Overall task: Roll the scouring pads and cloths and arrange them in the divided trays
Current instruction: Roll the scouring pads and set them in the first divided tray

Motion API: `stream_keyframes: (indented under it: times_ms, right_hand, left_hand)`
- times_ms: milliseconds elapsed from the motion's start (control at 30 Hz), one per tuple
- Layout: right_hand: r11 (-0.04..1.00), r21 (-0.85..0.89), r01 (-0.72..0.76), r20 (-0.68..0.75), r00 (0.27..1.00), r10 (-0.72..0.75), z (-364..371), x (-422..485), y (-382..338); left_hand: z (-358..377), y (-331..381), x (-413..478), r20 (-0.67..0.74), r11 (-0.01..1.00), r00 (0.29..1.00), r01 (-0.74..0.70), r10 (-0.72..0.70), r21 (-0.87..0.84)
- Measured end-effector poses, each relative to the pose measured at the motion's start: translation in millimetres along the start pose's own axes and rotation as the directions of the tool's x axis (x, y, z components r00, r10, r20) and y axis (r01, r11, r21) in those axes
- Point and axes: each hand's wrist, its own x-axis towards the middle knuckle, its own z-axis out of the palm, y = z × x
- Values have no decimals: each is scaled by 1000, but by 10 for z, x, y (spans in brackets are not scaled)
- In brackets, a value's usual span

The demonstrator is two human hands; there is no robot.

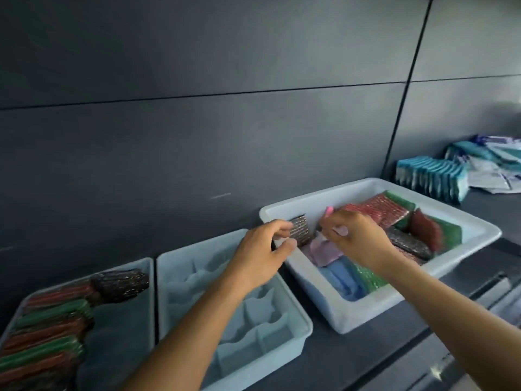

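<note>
Head view, L to R. Lower left of frame: pale tray (147, 273) on dark counter (324, 362). Row of rolled pads (48, 328) down its left side, red and green alternating. One dark glittery roll (121, 280) at the far end of the row. Right half of that tray looks bare; dividers not visible there.

Centre bottom: divided tray (300, 331), pale blue, just beside the first. Wavy partitions, compartments hold nothing that shows. Left forearm crosses over it.

Left hand (262, 249) at centre frame, over the gap between the divided tray and the white bin (394, 309). Fingers and thumb curled, gripping a silvery scouring pad (301, 228) by its left edge. Pad stands upright at the bin's left end, approx level w/ the rim.

Right hand (358, 238) just right of it, over the bin's left half. Fingers curled, tips pinching a bright pink piece (329, 211) that sticks up past them. Lilac cloth (324, 249) lies right under the hand; can't tell if the pink piece belongs to it.

Bin sits angled, right of centre. Near end: blue cloth (341, 280), green pad (369, 280) beside it. Far and right part: flat red pads (380, 207), dark pad (408, 244), dark red pad (425, 230) tilted up, green pads (451, 232) under them. All loose, unrolled.

Upper right of frame: stack of blue-white packs (431, 176) on the counter, well apart from the bin, w/ loose wrappers (487, 179) behind. Grey panelled wall (197, 136) fills the top half.
</note>
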Motion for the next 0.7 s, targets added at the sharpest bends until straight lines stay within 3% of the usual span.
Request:
stream_keyframes:
  times_ms: [300,433,567,700]
  right_hand:
    - [924,-298,-239,-13,969,246,-497,696,1530]
    - [870,-421,-257,91,942,323,-495,913,1836]
    - [827,-509,-239,113,934,340,-389,1058,1904]
    - [859,-411,-304,133,912,387,-343,1146,2000]
  left_hand:
    - [1298,414,1424,108,980,986,141,-126,-140]
    - [1745,437,1945,129,960,955,275,-266,-58]
    - [2031,337,2142,172,913,899,379,-402,152]
    - [2083,311,2180,68,873,909,371,-411,317]
